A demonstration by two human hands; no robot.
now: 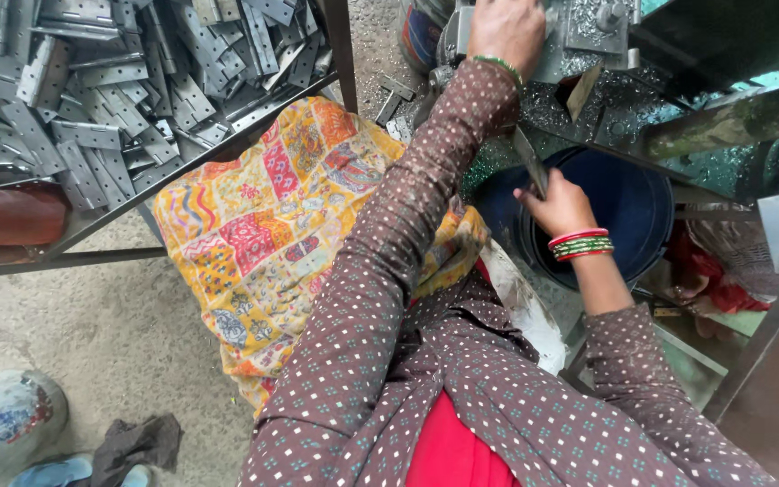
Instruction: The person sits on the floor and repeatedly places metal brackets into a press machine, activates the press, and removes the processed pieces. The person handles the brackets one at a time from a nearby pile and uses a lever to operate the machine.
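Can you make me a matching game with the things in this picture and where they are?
Things:
1. flat grey metal strip
2. pile of grey metal hinge plates
3. round dark blue bucket
4. yellow patterned cloth

Places:
A. below the right hand
B. in the tray at top left
C. held in the right hand
D. beside the dotted brown left sleeve

Pairs: 1-C, 2-B, 3-A, 4-D

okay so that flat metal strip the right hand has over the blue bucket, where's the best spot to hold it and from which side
Probably the lower end, from below, as the right hand grips it now. The metal strip is thin, flat and tilted, its upper end pointing toward the machine where the left hand rests. Pinching the flat faces near the bottom, above the blue bucket, leaves the upper end free.
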